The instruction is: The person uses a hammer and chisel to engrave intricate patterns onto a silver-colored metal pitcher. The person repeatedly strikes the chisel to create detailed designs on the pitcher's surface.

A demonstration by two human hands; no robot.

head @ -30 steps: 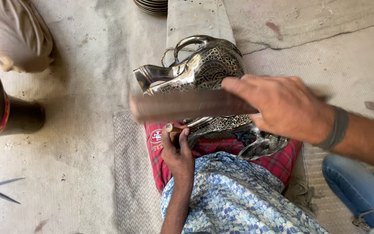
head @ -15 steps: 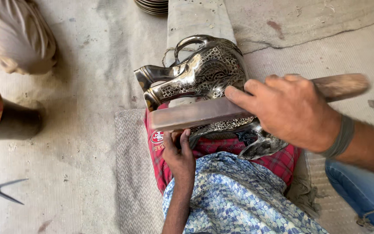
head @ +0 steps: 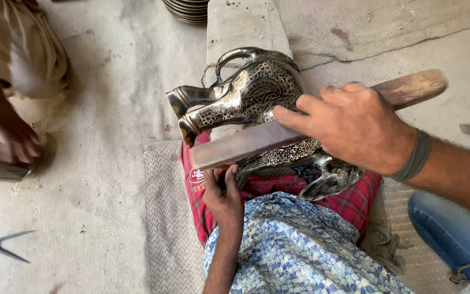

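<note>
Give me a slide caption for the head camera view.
Right hand swings a wooden mallet against an engraved metal jug; left hand steadies underneath.

From my feed the scene is bright, lit by even daylight, with no harsh sun patches on the concrete floor point(head: 99, 163). Shadows are soft and short; I see a dim one under the engraved metal jug point(head: 251, 98) and along the red checked cloth point(head: 354, 201). The jug's polished spout and handle throw white glare, washing out some of the engraving. The wooden mallet point(head: 257, 144) looks smeared along its pale head, and the right hand point(head: 354, 128) gripping it is slightly soft. A second person's hand point(head: 12, 136) at the left edge is clearly motion-blurred. The patterned sleeve point(head: 300, 250) stays crisp.
</note>
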